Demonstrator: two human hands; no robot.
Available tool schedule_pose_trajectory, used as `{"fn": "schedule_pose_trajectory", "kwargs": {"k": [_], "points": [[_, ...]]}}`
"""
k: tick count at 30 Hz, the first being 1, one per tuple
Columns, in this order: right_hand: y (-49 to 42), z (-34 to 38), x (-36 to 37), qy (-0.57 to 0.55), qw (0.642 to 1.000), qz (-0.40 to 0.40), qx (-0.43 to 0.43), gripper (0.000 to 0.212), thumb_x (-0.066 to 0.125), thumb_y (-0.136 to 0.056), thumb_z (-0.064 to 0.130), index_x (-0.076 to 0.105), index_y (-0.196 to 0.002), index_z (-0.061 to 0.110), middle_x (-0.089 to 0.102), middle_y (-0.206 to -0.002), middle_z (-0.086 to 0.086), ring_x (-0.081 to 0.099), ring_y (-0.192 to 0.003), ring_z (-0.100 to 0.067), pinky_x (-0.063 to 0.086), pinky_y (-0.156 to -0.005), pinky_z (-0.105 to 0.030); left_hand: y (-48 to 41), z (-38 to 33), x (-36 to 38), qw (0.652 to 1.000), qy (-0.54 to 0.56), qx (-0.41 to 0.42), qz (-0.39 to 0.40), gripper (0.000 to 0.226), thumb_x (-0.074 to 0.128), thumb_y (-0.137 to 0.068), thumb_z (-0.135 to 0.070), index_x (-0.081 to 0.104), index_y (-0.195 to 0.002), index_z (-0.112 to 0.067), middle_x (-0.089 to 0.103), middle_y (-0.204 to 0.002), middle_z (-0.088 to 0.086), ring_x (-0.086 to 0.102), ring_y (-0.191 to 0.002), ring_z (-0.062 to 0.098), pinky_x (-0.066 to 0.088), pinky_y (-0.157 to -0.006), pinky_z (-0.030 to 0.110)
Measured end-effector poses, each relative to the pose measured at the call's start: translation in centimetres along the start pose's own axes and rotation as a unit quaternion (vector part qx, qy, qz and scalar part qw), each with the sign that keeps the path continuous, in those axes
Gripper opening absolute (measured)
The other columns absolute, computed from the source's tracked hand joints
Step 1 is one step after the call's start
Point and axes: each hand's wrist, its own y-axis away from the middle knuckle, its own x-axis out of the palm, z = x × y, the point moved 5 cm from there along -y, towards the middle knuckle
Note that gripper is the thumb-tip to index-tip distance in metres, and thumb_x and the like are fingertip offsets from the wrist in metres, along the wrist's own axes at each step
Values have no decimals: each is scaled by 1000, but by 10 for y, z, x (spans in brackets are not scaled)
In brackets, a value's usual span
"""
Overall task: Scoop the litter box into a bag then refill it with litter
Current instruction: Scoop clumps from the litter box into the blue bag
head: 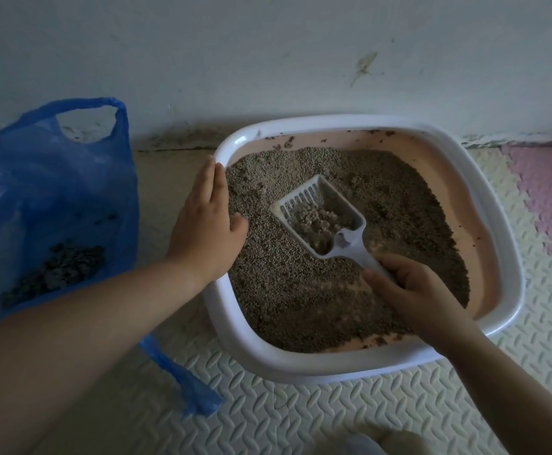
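Left hand (207, 224) flat on litter box (333, 121) rim; right hand (412, 290) grips scoop (350, 246) mid-box.

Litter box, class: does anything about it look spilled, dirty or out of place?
Yes. Dark crumbs cling to the litter box's pink inner wall near the far rim, above the litter. The litter lies uneven, leaving the right wall bare. A smear marks the room wall behind.
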Motion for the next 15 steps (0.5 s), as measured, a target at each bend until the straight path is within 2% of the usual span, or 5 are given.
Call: {"fn": "schedule_pose_trajectory", "kwargs": {"k": [4, 9, 11, 13, 15], "points": [[-3, 9, 3, 12, 1000, -7, -11, 12, 53, -94, 26, 65, -93, 26, 40, -50, 8, 32, -41, -7, 27, -42, -19, 2, 4, -2, 1000, 6, 1, 26, 70, 37, -98, -34, -3, -152, -14, -16, -158, -5, -2, -146, 16, 15, -117, 34], [-9, 45, 18, 18, 998, 25, -49, 12, 53, -92, 27, 64, -94, 30, 40, -51, 3, 32, -39, -5, 27, -40, -17, 17, 12, -37, 996, -36, 75, 16, 68, 34, -100, -33, -8, -150, -13, -19, -158, -2, -16, -144, 11, -1, -116, 27], [-12, 64, 29, 6, 997, 55, -60, 13, 53, -90, 32, 65, -94, 31, 41, -52, 3, 33, -40, -6, 28, -40, -20, 29, 24, -68, 993, -67, 95, -2, 67, 37, -99, -33, 1, -151, -12, -13, -159, -2, -14, -144, 9, -4, -113, 23], [-16, 83, 42, -1, 993, 95, -67, 16, 53, -89, 35, 67, -96, 29, 41, -53, 4, 34, -43, -8, 29, -41, -22, 44, 39, -107, 986, -106, 122, -48, 60, 44, -97, -30, 22, -149, -10, 1, -160, 2, -6, -145, 10, 0, -113, 22], [-20, 103, 58, 13, 987, 139, -83, 15, 53, -91, 32, 67, -96, 27, 39, -53, 5, 35, -44, -8, 30, -42, -23, 62, 57, -144, 971, -163, 143, -102, 55, 47, -90, -27, 40, -141, -7, 13, -158, 8, 5, -146, 19, 1, -114, 21]]}}
